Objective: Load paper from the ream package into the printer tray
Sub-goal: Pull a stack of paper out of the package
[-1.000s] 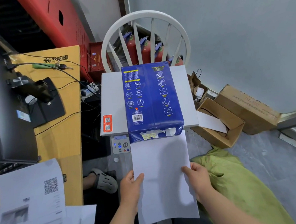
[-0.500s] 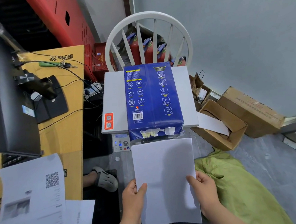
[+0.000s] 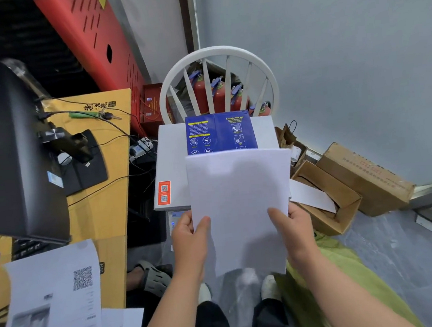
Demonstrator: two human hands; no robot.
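A person holds a stack of white paper (image 3: 240, 208) upright in front of the body, the left hand (image 3: 190, 241) gripping its left edge and the right hand (image 3: 292, 231) its right edge, thumbs on the near face. Behind the sheets, a blue ream package (image 3: 220, 132) lies on top of a white printer (image 3: 170, 165), with a white chair (image 3: 217, 84) beyond it. To the left stands a yellow desk (image 3: 99, 201) carrying a black monitor (image 3: 5, 146), and open cardboard boxes (image 3: 344, 190) sit on the floor to the right.
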